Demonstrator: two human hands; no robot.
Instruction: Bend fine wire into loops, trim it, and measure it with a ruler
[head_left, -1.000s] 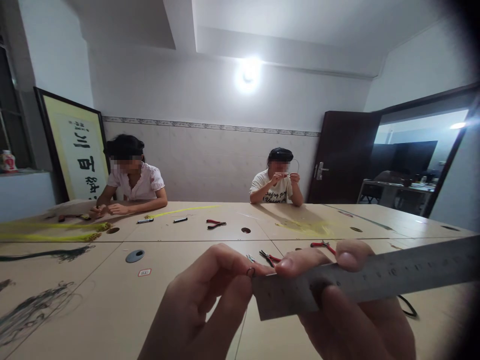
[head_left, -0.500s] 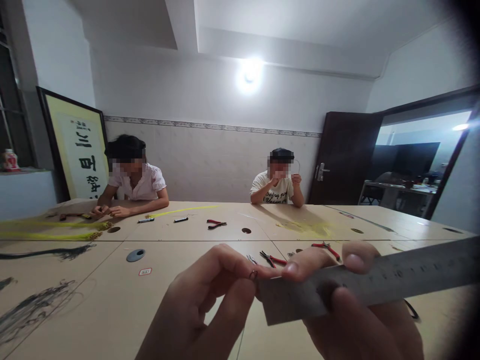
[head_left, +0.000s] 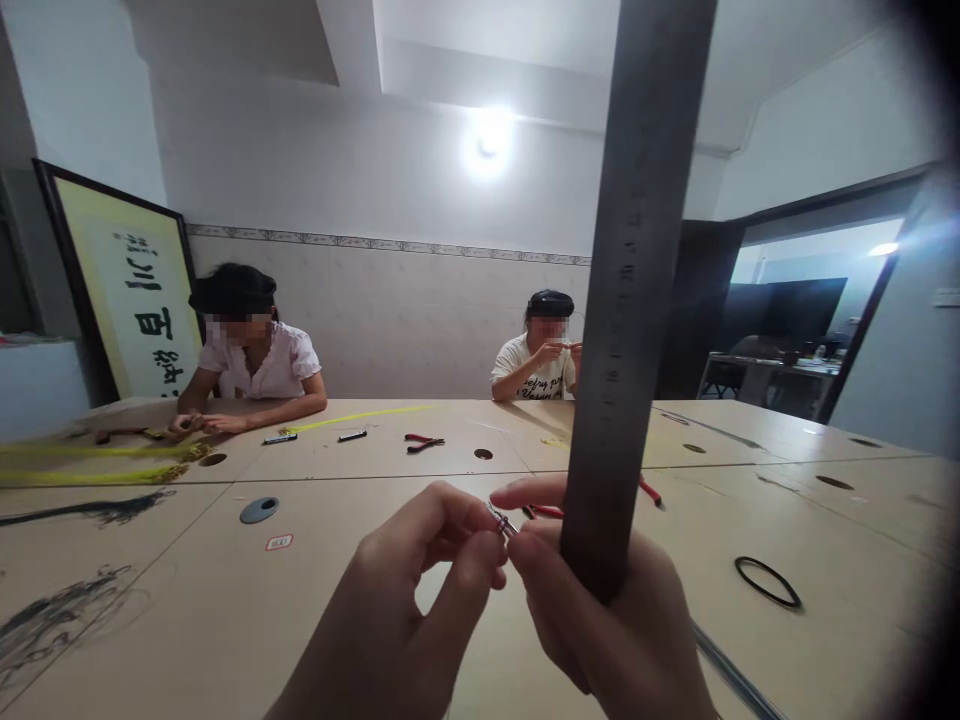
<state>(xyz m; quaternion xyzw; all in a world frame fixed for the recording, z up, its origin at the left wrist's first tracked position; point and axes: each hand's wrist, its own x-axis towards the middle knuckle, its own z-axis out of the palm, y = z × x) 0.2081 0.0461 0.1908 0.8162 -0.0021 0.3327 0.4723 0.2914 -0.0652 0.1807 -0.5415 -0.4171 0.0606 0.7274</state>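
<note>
Pinching a small metal piece (head_left: 501, 522) in a narrow grip between thumb and forefinger of the left hand (head_left: 405, 610), raised above the counter (head_left: 187, 600) and not resting on it. Meeting it from the other side with thumb and forefinger tips of the right hand (head_left: 615, 630), while clamping a steel ruler (head_left: 637, 280) upright in the rest of that same hand, lower end buried in the fist, upper end running out of the top of view. Too small to tell the shape of the piece beyond a glint and a trace of purple.

Judging from this: piece already picked up and shared between both hands, ruler in hand but turned up and away, not laid along the piece, so seemingly nothing read off it yet.

Leaving red-handled pliers (head_left: 544, 511) untouched just behind the fingers, and a black ring (head_left: 767, 581) flat on the counter off to the right. Sharing the counter with two other people seated across it.
</note>
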